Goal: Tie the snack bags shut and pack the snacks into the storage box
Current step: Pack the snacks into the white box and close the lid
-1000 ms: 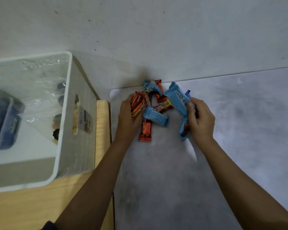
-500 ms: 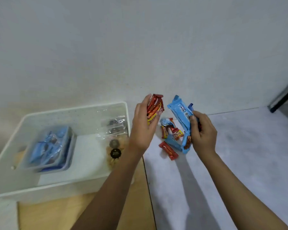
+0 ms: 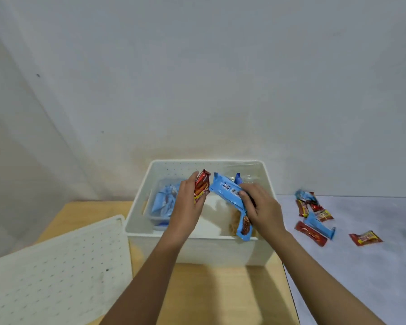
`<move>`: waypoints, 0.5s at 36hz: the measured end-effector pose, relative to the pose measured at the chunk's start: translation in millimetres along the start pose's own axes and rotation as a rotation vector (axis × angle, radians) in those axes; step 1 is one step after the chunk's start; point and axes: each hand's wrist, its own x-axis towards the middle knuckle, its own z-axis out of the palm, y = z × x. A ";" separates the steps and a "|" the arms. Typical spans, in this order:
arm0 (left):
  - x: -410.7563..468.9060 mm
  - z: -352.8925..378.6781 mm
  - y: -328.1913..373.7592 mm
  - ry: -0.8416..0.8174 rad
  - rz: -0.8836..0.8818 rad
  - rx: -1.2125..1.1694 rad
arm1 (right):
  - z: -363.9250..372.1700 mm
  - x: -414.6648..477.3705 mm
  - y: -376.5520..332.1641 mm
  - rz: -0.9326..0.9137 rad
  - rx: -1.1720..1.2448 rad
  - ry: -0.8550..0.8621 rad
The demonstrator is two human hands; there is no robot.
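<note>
white storage box [image 3: 197, 249] | blue snack packs [image 3: 227, 194] | red-yellow snack packs [image 3: 201, 187] | white dotted lid [image 3: 56, 273]

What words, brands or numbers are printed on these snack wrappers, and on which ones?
Red packets in the left hand: yellow lettering, too blurred to read.
Blue packet in the right hand: a barcode and small print, too small to read.
Loose wrappers on the grey mat: yellow labels, blurred.
Storage box and lid: no text seen.

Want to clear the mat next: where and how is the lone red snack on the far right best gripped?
The red snack lies flat on the mat, apart from the other snacks, with its long edges free. Pinch its middle across the narrow width, coming from above.
</note>
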 end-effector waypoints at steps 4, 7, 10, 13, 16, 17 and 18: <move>-6.3 -9.9 -24.8 -0.022 -0.075 -0.009 | 18.9 0.8 -7.5 0.003 -0.044 -0.058; -7.6 -10.1 -33.8 -0.027 -0.101 -0.009 | 25.9 5.0 -9.1 0.029 -0.070 -0.108; -3.0 -5.8 -35.9 -0.033 -0.115 -0.008 | 32.4 9.4 -8.2 0.018 -0.100 -0.167; 3.1 -0.4 -34.5 -0.053 -0.131 0.004 | 37.9 11.9 -6.5 0.051 -0.117 -0.224; 6.8 4.1 -34.7 -0.114 -0.159 -0.004 | 39.1 14.1 -3.9 0.091 -0.072 -0.253; 7.6 5.7 -35.8 -0.152 -0.165 0.007 | 38.2 15.2 -2.9 0.098 -0.046 -0.264; 8.4 7.3 -37.4 -0.191 -0.167 0.028 | 36.6 16.5 -2.6 0.103 -0.021 -0.280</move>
